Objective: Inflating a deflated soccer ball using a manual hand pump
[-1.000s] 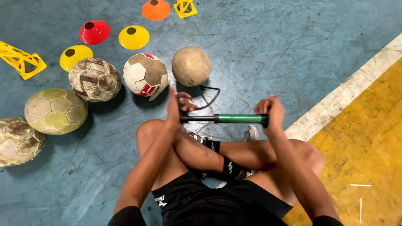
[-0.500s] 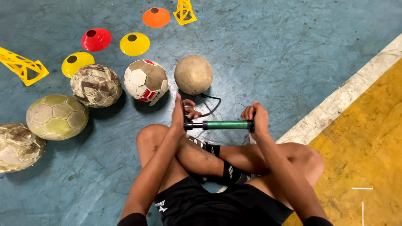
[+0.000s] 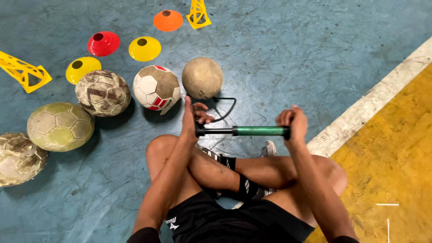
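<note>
I sit cross-legged on the floor with a green and black hand pump (image 3: 252, 131) held level above my shins. My left hand (image 3: 192, 118) grips its black end, where a thin black hose (image 3: 227, 108) runs off to a worn tan ball (image 3: 202, 78) just ahead. My right hand (image 3: 291, 122) is closed around the green end of the pump. Both hands are well apart, with the black rod showing between them.
A red-and-white football (image 3: 156, 87), a scuffed brown one (image 3: 102, 93), a yellowish one (image 3: 60, 126) and a dirty one (image 3: 17, 158) curve off to the left. Flat disc markers (image 3: 144, 48) and yellow cones (image 3: 21, 71) lie beyond. A white line (image 3: 369, 105) borders yellow floor at right.
My right hand moved in toward the left hand half a second ago, then pulled back out to the right, lengthening the pump. The view shifted slightly downward.
</note>
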